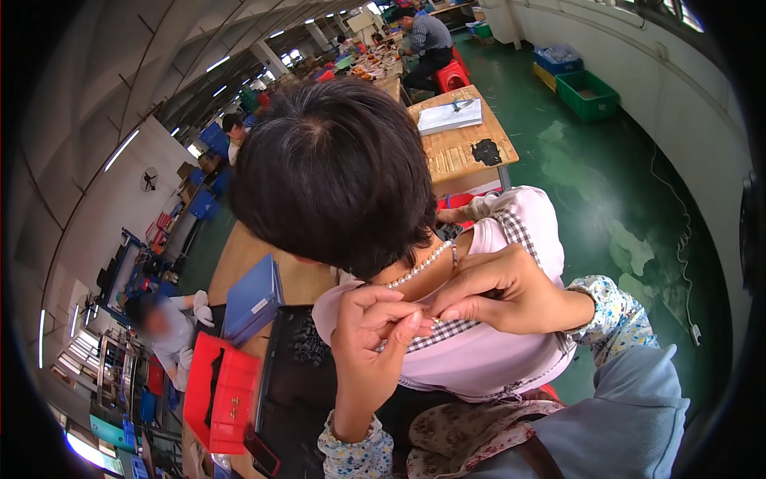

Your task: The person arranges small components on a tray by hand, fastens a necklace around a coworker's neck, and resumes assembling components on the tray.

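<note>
My left hand (369,342) and my right hand (511,294) meet in the middle of the view. Both are closed in a pinch, fingertips almost touching. A tiny yellowish piece (436,320) shows between the fingertips, too small to name. Whether both hands grip it I cannot tell. Just beyond the hands sits a person in a pink top (471,359) with checked trim, back towards me. A string of white beads (423,266) lies round this person's neck, behind my fingers and seemingly apart from them.
At the left stand a red bin (217,391), a blue folder (254,299) and a dark tray (291,383) with small black parts. A wooden table (447,160) with a white pad (451,116) is ahead. Other people sit farther off. A green crate (586,94) stands by the wall.
</note>
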`<state>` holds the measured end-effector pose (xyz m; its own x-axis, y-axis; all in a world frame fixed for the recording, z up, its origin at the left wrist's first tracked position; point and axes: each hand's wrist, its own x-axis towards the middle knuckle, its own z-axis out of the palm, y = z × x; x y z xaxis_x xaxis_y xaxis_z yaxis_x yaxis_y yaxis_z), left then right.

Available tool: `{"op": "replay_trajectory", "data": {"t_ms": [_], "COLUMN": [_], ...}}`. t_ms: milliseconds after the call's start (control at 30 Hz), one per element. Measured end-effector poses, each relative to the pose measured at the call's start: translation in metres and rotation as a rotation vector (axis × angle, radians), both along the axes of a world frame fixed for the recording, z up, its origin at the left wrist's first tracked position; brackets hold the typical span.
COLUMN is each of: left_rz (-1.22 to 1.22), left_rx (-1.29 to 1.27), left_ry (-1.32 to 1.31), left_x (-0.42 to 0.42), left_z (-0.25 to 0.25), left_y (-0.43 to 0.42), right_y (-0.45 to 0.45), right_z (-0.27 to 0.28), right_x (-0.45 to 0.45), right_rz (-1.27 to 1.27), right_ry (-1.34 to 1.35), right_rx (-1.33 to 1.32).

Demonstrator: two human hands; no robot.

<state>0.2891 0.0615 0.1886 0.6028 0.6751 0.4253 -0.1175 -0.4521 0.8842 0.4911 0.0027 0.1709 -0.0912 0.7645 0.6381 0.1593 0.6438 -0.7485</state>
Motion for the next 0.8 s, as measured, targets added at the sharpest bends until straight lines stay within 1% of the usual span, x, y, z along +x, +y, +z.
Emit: {"op": "replay_trajectory", "data": {"t_ms": [133, 267, 333, 467, 533, 567, 633, 667, 733, 800], "left_rz": [0.007, -0.001, -0.002, 0.001, 0.006, 0.017, 0.027, 0.006, -0.012, -0.058], "left_rx": [-0.001, 0.014, 0.018, 0.031, 0.017, 0.044, 0.071, 0.027, -0.018, -0.140], "left_ry": [-0.007, -0.014, -0.020, -0.023, -0.030, -0.002, 0.024, 0.042, 0.057, -0.013], "left_x": [-0.001, -0.002, -0.003, -0.003, -0.004, -0.005, -0.007, -0.009, -0.010, -0.010], "left_z": [0.000, 0.000, -0.002, -0.004, -0.004, -0.003, -0.002, -0.001, -0.001, -0.004], "left_y": [-0.001, -0.002, -0.001, -0.002, -0.004, -0.005, -0.005, -0.004, -0.004, -0.002], "right_y": [-0.001, -0.004, -0.006, -0.009, -0.008, -0.008, -0.005, -0.004, -0.002, 0.000], "right_z": [-0.001, 0.001, 0.003, 0.005, 0.002, 0.001, -0.001, -0.002, -0.003, -0.006], "right_x": [-0.001, -0.002, -0.002, -0.005, -0.007, -0.008, -0.009, -0.010, -0.012, -0.013], "right_rz": [0.050, 0.062, 0.101, 0.094, 0.026, 0.025, -0.051, -0.049, -0.103, -0.122], "right_ry": [0.057, 0.043, 0.041, 0.041, -0.005, -0.006, -0.063, -0.066, -0.084, -0.100], "right_rx": [-0.033, -0.031, -0.111, -0.181, -0.067, -0.070, 0.119, 0.118, 0.269, 0.284]}}
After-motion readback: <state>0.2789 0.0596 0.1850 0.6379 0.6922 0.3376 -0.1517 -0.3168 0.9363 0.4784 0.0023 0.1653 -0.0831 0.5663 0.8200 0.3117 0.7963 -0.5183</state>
